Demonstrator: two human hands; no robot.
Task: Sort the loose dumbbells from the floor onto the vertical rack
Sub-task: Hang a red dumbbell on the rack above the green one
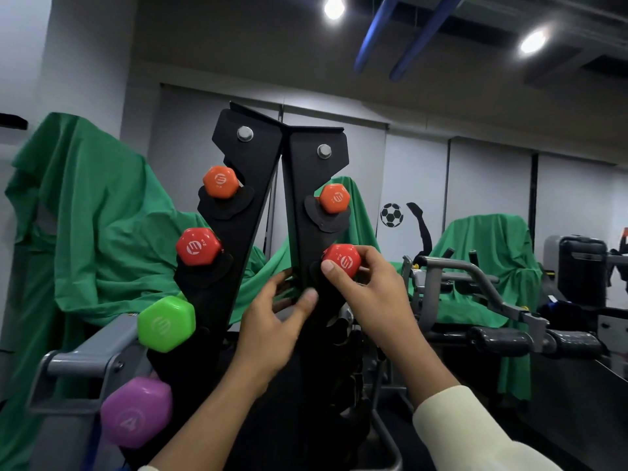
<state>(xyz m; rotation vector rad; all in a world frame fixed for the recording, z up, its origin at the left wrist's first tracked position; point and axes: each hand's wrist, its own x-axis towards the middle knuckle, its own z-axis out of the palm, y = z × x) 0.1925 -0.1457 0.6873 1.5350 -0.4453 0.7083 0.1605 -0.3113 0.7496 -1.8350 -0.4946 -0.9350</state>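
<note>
A black vertical rack [251, 185] stands right in front of me. Its left side carries an orange dumbbell [221, 181], a red dumbbell [198, 247], a green dumbbell [166, 323] and a purple dumbbell [136, 412]. On the right side sits another orange dumbbell [334, 198]. Below it, my right hand [368, 294] grips the head of a red dumbbell [341, 260] at a rack slot. My left hand [272, 331] reaches to the rack's right upright, thumb on its front and fingers curled round its inner edge.
Green cloths [95, 226] cover equipment behind the rack on the left and right. Grey exercise machines [482, 300] stand to the right, and a grey metal frame [78, 362] is at lower left. A white wall with a football sticker [391, 215] is at the back.
</note>
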